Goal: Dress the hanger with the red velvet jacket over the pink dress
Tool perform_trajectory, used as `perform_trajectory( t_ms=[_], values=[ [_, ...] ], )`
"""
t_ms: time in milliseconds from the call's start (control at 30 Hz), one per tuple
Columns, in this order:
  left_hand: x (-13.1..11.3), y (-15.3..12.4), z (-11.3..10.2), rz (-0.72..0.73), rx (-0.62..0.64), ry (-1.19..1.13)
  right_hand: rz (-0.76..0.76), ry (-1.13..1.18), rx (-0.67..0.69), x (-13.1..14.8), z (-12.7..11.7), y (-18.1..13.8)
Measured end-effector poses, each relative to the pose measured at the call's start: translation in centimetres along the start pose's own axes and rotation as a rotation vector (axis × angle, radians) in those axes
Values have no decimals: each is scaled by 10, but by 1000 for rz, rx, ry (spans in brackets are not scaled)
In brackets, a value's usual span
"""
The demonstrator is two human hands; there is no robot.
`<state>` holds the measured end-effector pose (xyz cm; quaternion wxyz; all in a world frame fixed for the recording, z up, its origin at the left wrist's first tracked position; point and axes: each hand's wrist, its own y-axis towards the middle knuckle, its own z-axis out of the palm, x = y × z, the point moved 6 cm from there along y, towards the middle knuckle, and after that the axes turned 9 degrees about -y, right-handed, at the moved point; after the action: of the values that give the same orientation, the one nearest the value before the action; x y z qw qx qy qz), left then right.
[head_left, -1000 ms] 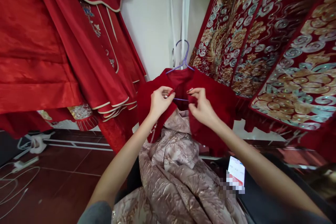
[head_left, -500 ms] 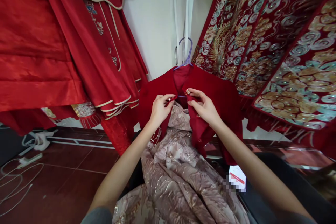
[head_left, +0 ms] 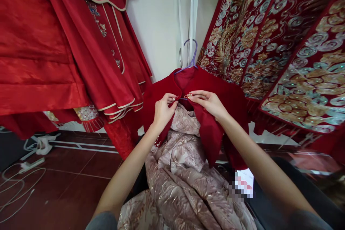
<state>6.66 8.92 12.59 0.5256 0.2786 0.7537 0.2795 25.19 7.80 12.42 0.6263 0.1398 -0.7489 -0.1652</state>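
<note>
A dark red jacket [head_left: 231,97] hangs on a purple hanger [head_left: 193,55] in front of me. My left hand [head_left: 165,109] pinches the jacket's left front edge near the collar, where a small shiny fastening shows at the fingertips. On the other front edge, my right hand [head_left: 210,103] grips the cloth beside a beaded loop clasp [head_left: 188,96]. The two edges are close together but a small gap stays between them. Under the open jacket front, a pinkish-beige brocade garment [head_left: 185,165] with a metallic sheen falls in folds.
Red garments with pale piping [head_left: 107,61] hang at the left. Heavily embroidered red garments [head_left: 269,50] hang at the right. White cables [head_left: 24,187] and a power strip [head_left: 31,164] lie on the dark red tiled floor [head_left: 72,194]. A white paper [head_left: 244,179] is at lower right.
My hands have drawn the collar edges nearer each other, the right hand moving slightly left. The jacket's right front flap now hangs turned outward more.
</note>
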Motion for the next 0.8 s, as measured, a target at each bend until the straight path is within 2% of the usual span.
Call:
perform_trajectory(
  t_ms=[100,267,500,667,800],
  values=[
    [-6,4,7,-2,-49,-64,-76,-53,-5,3,3,-1],
    [-5,10,15,-85,-97,-156,-163,-181,-25,6,8,0],
    [0,13,17,-107,-31,-153,-279,-307,-102,7,12,1],
    [-4,14,17,-65,73,-113,-331,-462,-170,14,12,-4],
    [-10,16,17,3,142,-64,-365,-542,-145,19,12,-6]
  ],
)
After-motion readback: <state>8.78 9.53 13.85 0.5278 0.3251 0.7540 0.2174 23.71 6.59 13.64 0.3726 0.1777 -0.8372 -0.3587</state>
